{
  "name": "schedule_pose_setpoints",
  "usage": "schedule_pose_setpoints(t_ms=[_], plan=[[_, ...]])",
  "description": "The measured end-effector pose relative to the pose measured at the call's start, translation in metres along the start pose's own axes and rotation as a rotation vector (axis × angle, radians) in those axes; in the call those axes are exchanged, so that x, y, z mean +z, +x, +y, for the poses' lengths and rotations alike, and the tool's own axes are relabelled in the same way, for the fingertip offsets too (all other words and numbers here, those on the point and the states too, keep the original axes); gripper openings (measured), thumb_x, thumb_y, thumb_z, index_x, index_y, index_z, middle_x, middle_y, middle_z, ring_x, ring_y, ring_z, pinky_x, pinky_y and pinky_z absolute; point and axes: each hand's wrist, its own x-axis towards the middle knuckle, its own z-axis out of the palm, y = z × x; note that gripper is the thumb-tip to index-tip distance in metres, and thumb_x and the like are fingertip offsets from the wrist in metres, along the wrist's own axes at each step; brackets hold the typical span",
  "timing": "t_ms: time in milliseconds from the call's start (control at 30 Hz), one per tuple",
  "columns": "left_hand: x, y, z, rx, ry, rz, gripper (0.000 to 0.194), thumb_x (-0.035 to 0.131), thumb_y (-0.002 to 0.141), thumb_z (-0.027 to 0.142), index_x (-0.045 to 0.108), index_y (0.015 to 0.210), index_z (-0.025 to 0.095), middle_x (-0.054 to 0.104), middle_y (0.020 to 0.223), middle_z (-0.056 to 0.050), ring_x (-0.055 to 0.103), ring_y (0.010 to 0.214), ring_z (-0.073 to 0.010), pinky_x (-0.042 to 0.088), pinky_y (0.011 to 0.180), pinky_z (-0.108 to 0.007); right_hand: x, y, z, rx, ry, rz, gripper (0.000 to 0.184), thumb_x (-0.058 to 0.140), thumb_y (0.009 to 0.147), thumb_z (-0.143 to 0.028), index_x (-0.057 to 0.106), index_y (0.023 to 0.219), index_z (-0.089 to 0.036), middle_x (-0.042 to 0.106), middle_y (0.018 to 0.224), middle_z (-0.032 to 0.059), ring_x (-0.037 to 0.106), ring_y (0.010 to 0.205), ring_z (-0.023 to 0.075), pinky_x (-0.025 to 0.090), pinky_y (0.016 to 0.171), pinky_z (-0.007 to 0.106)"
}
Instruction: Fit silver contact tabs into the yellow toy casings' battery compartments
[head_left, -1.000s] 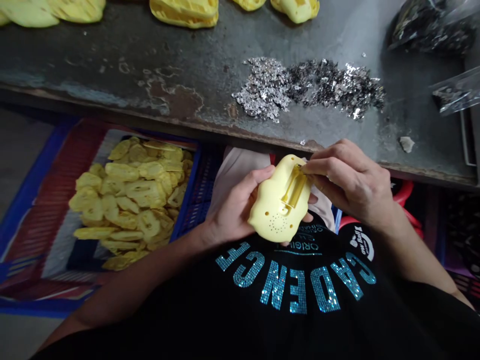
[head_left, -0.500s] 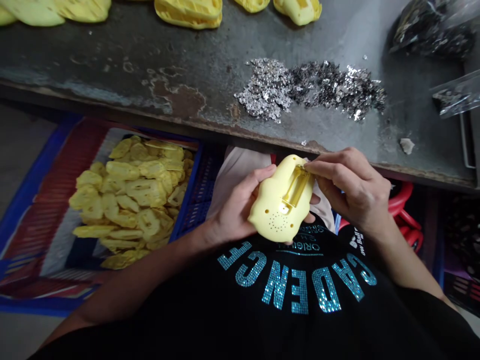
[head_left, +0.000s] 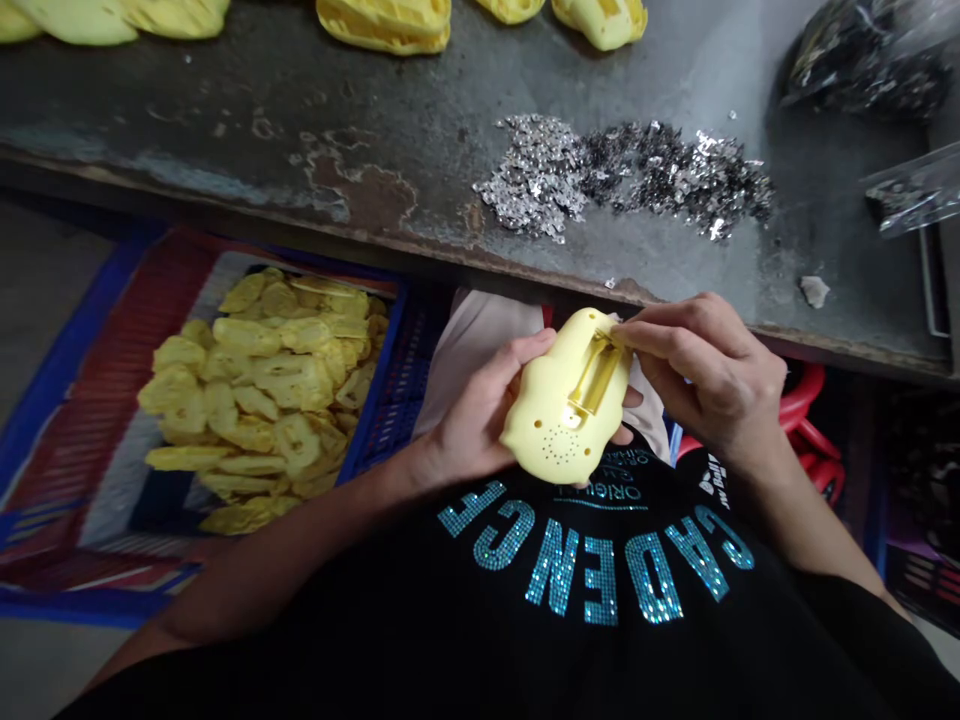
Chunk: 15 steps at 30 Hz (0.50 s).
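At the left, a blue crate [head_left: 67,606] holds heaped yellow parts [head_left: 247,395]. The left hand [head_left: 480,410] grips a yellow shell [head_left: 555,400], its fingers wrapped underneath and its thumb along the near side. The shell sits in front of the person's chest, just beside the edge of the surface [head_left: 420,130]; its long axis slants from lower left to upper right, the dotted cluster of holes pointing toward the body and the slotted end toward the surface. Across the black shirt [head_left: 480,645], blue sequin letters spell "CADENCE", running right to left in view, below a smaller "ORIGINAL"; the lines above are too creased to read. Small metal pieces [head_left: 536,180] lie piled on the surface. The right hand [head_left: 709,365] bends its fingers to the slot's upper end; whether they pinch anything cannot be told. Beside its forearm, white print [head_left: 712,480] seems to include "Ball", partly hidden.
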Motion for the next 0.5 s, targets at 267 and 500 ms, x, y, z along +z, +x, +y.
schedule_pose_setpoints(t_ms=[267,500], plan=[[0.013,0.007,-0.01,0.168,0.132,0.199,0.082,0.082,0.106,0.063,0.064,0.173,0.021,0.09,0.133,-0.015,0.089,0.119,-0.0376,0.074,0.088,-0.041,-0.01,0.012,0.011,0.233,0.307,-0.1,0.026,0.085,0.113,-0.038,0.086,0.138,-0.031,0.088,0.123,0.0073,0.084,0.098,0.0245,0.073,0.084,0.04],[0.024,-0.006,-0.017,0.374,0.535,0.407,0.068,0.091,0.107,0.052,0.072,0.169,0.03,0.088,0.128,-0.006,0.08,0.096,-0.0193,0.059,0.075,-0.024,-0.007,0.017,0.016,0.294,0.406,-0.174,0.019,0.086,0.109,-0.041,0.084,0.123,-0.028,0.085,0.112,0.0048,0.076,0.085,0.0204,0.068,0.074,0.036]])
